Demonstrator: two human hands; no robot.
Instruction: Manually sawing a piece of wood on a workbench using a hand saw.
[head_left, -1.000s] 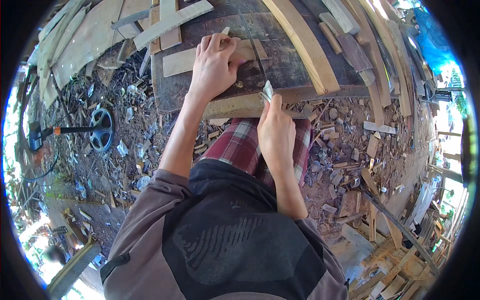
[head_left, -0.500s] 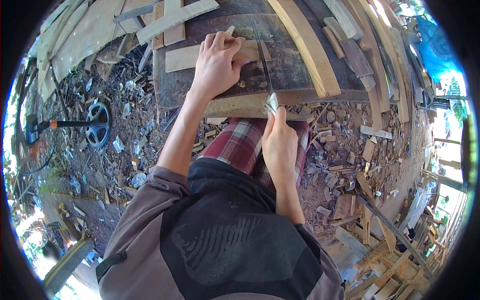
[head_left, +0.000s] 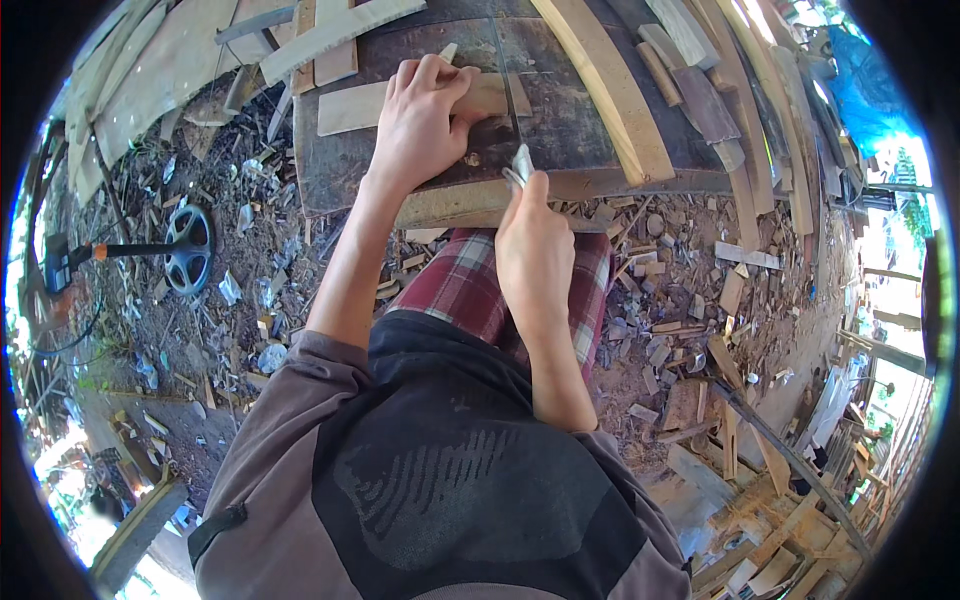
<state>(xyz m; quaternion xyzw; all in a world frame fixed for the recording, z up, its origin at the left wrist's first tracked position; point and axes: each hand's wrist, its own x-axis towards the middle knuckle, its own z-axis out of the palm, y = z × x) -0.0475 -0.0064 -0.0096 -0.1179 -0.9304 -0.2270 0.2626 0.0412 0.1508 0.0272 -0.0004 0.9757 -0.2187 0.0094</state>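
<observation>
A flat wooden board point(head_left: 350, 108) lies crosswise on the dark workbench point(head_left: 580, 120). My left hand point(head_left: 415, 130) is closed over it, its fingers curled at the far edge and the thumb at the near side. A pale wood sliver point(head_left: 449, 52) sticks out just beyond those fingers. In my right hand point(head_left: 535, 245) is a handsaw point(head_left: 507, 85), gripped by a handle that looks wrapped in whitish material. Its thin blade points away from me and crosses the board near the right end, with a short piece of wood visible right of the blade.
A long pale plank point(head_left: 605, 90) lies on the bench to the right, with stacked offcuts point(head_left: 705, 105) past it. More boards point(head_left: 340, 40) rest at the far left corner. Wood scraps litter the ground on both sides. A black spoked wheel point(head_left: 190, 250) on a shaft stands at left.
My right hand has pushed the saw forward, away from me, along its cut. My left hand stays on the board. The whole view has shifted slightly.
</observation>
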